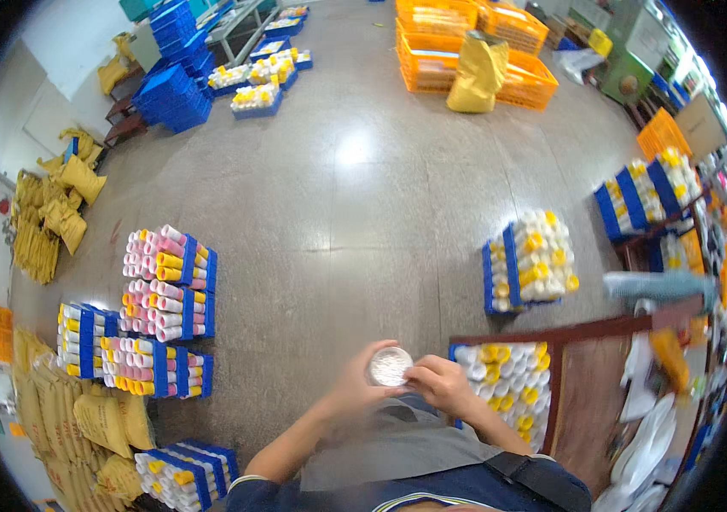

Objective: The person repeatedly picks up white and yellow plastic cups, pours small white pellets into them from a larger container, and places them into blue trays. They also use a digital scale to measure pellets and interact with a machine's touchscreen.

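Observation:
In front of my body, my left hand (360, 375) is wrapped round a small white round tub (391, 369). Its round top faces up and shows a pale, uneven surface; I cannot make out whether these are packed white pieces. My right hand (444, 382) has its fingers curled, with thumb and fingertips pressed at the right side of the tub's rim. Just right of that hand, a blue crate (457, 352) holds rows of white and yellow tubs (506, 375).
A brown wooden table (589, 401) stands at my right. Filled blue crates (159, 367) are stacked at left, and another filled crate (512, 256) sits right of centre. Yellow sacks (95, 427) line the left wall. Orange crates (427, 68) stand at the back on the grey floor (321, 213).

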Demonstrator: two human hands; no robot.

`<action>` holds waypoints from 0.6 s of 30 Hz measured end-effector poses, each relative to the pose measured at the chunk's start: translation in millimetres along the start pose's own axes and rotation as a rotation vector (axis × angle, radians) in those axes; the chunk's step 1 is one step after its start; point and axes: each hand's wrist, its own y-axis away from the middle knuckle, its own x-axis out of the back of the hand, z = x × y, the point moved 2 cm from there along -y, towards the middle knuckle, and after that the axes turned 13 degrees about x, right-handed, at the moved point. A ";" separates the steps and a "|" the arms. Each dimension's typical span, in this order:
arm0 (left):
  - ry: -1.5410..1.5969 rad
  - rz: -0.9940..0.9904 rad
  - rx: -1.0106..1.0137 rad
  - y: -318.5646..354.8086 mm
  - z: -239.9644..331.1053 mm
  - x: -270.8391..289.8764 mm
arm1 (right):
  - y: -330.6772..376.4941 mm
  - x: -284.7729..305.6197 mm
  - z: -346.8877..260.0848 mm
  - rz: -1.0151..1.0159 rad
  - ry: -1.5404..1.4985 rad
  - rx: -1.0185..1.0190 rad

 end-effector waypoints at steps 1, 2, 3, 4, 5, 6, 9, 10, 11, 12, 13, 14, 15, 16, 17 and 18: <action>-0.020 0.060 0.015 -19.1 15.5 23.8 | -36.6 3.2 24.7 -0.040 -0.008 0.060; -0.040 0.119 0.029 -38.8 29.2 46.6 | -71.5 6.5 48.4 -0.079 -0.014 0.120; -0.079 0.178 0.053 -61.5 41.0 68.2 | -104.9 9.0 73.0 -0.119 -0.032 0.167; -0.069 0.249 0.031 -83.6 51.4 87.7 | -137.5 9.9 99.5 -0.156 -0.048 0.214; 0.025 0.229 0.059 -112.5 59.4 107.9 | -168.8 9.9 127.2 -0.192 -0.065 0.258; 0.099 0.217 0.062 -142.4 66.7 129.0 | -199.0 9.3 155.7 -0.185 -0.045 0.302; 0.141 0.213 0.103 -235.3 86.5 187.7 | -273.9 9.6 242.0 -0.338 0.038 0.237; 0.124 0.225 0.079 -267.5 96.4 207.1 | -297.6 10.0 271.6 -0.413 -0.047 0.022; 0.097 0.190 0.095 -308.1 110.7 228.0 | -329.3 18.5 301.6 -0.323 -0.023 0.041; 0.061 0.163 0.071 -352.0 128.0 250.7 | -360.2 26.8 329.7 -0.246 0.012 0.065; 0.036 0.125 0.071 -388.2 144.7 266.9 | -385.2 38.2 352.9 -0.159 0.026 0.078; -0.026 0.125 -0.029 -427.0 164.5 285.0 | -410.4 50.2 378.1 -0.123 0.082 0.075; -0.062 0.127 -0.095 -460.1 184.6 301.0 | -434.2 63.5 401.8 -0.147 0.138 0.034; -0.109 0.134 -0.165 -495.9 205.4 318.9 | -459.6 75.4 426.1 -0.131 0.184 0.014; -0.164 0.147 -0.242 -532.1 226.8 336.9 | -487.6 84.8 452.9 -0.106 0.233 0.002; -0.168 0.293 -0.404 -565.8 248.0 350.8 | -513.8 91.4 480.3 -0.053 0.285 -0.010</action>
